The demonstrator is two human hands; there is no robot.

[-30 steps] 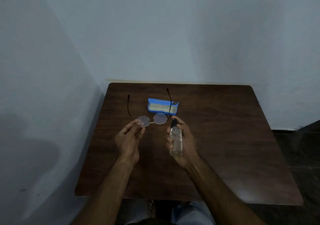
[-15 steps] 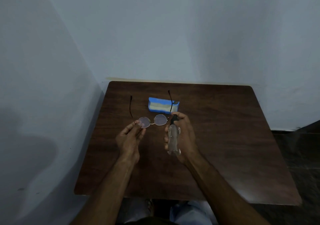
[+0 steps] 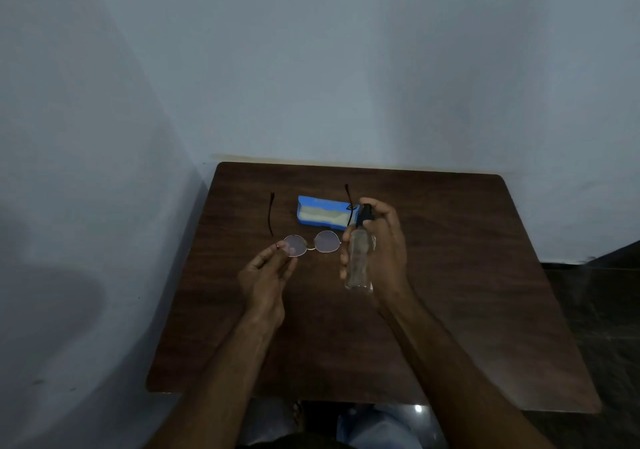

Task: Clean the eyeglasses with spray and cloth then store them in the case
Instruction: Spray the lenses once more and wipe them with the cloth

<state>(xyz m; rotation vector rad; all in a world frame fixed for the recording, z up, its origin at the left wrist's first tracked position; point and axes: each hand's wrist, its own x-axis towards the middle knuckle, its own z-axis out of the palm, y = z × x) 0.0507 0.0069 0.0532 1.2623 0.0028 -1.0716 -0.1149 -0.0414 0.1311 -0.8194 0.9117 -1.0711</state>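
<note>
Thin-framed round eyeglasses (image 3: 317, 242) with dark temples spread open hang above the table. My left hand (image 3: 268, 275) pinches the frame at its left lens corner. My right hand (image 3: 384, 251) grips a clear spray bottle (image 3: 359, 261) with a black nozzle, held upright just right of the right lens, the index finger over the nozzle top. Behind the glasses lies an open blue case (image 3: 325, 214) with a pale lining or cloth inside.
The dark wooden table (image 3: 450, 293) stands in a corner, with pale walls at the back and left. Its right side drops to a dark floor. My knees show under the near edge.
The spray bottle has risen and tipped more upright, closer to the right lens. The glasses and left hand have stayed nearly in place.
</note>
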